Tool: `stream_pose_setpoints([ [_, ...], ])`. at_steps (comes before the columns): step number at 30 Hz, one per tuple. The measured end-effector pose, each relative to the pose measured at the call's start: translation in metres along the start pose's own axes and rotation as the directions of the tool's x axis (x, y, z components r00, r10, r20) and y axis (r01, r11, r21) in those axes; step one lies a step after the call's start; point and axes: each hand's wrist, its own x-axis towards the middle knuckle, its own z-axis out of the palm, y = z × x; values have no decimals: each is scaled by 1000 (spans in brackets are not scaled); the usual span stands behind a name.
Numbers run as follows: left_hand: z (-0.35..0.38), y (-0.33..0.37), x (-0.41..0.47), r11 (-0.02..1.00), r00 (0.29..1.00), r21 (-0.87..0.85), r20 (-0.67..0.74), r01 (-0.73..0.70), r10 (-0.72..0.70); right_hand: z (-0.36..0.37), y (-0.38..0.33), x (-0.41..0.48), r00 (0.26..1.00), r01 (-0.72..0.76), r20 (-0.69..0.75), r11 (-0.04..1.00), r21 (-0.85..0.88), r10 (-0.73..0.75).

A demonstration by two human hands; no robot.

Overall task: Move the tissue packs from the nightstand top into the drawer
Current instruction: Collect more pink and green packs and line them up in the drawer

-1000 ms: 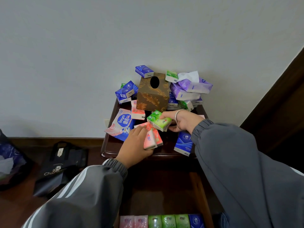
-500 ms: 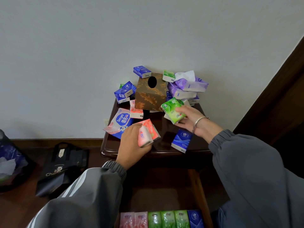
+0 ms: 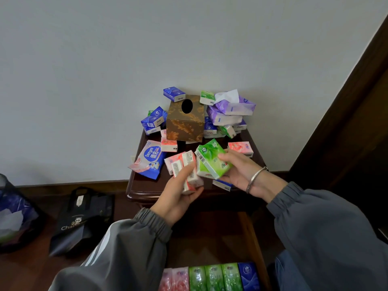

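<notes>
Hands above the nightstand's (image 3: pixel 134 191) front edge: left hand (image 3: pixel 178 198) fingers curl around pink tissue packs (image 3: pixel 184 171); right hand (image 3: pixel 237 171) pinches a green tissue pack (image 3: pixel 212 159). Packs appear light, soft and film-slick; gripping across broad faces suits. Drawer (image 3: pixel 251 234) stands open below.

Green pack (image 3: pixel 213 159) — gold-leaf brown box (image 3: pixel 185 122)

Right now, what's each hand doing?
Left hand: closed on pink packs.
Right hand: closed on green pack.
</notes>
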Motion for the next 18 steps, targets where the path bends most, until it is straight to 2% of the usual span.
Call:
stream_pose_setpoints([
  [3, 4, -3, -5, 999, 998, -5, 48, 36, -36, 5, 5, -7, 999, -23, -39, 1000, -15, 23],
  [6, 5, -5, -9, 998, 999, 57, 32, 19, -21, 9, 11, -10, 995, -37, -93, 999, 32, 40],
  [11, 11, -16, -17, 975, 993, 187, 14, -119, 119, 24, 24, -12, 990, 28, -139, 934, 356, 24],
  [15, 8, -15, -21, 980, 987, 131, 76, -148, 139, 31, 30, -18, 998, 61, -54, 879, 474, -40],
  [18, 0, -10, -22, 992, 979, -13, 158, -127, 128, 29, 32, -25, 997, 66, -6, 832, 550, -75],
])
